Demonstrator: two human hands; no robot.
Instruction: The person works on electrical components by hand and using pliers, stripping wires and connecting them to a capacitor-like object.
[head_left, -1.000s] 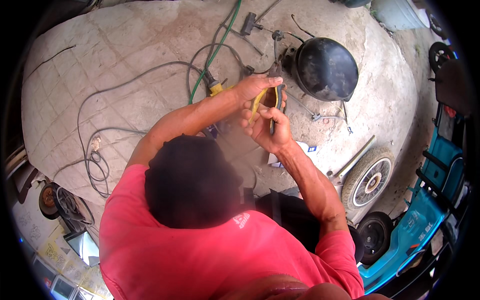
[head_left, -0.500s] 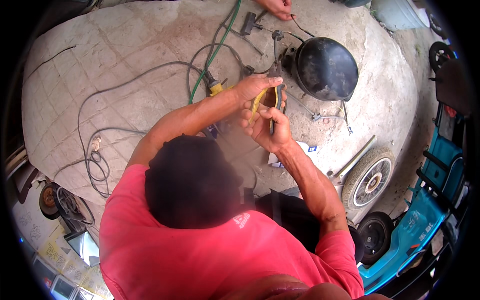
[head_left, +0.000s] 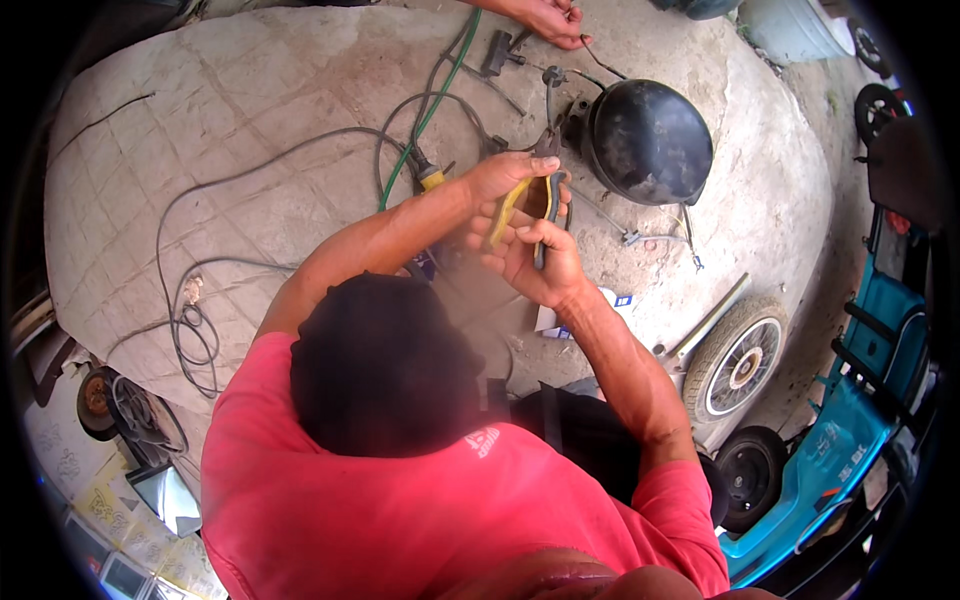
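Observation:
A pair of pliers [head_left: 508, 212] with yellow and dark handles is held between both hands, its handles spread apart. My left hand [head_left: 507, 176] closes round the upper part near the pivot, thumb on top. Lower down, my right hand [head_left: 543, 268] wraps its fingers about the handles. The jaws point away from me, at a thin upright tube beside a black dome-shaped compressor [head_left: 650, 140]. Whether they grip the tube is too small to tell. Another person's hand [head_left: 555, 22] at the far edge pinches a thin tube that runs to the compressor.
A black hammer-shaped tool [head_left: 497, 52] lies left of the compressor. Dark cables and a green cord [head_left: 445, 92] run across the concrete floor [head_left: 270, 90]. To the right are a spoked wheel [head_left: 740, 365], a metal bar [head_left: 712, 315] and a turquoise vehicle body [head_left: 830, 450].
My right fingers have shifted slightly left on the pliers' handles. The other person's hand has come a little further into view. The compressor stands about where it was.

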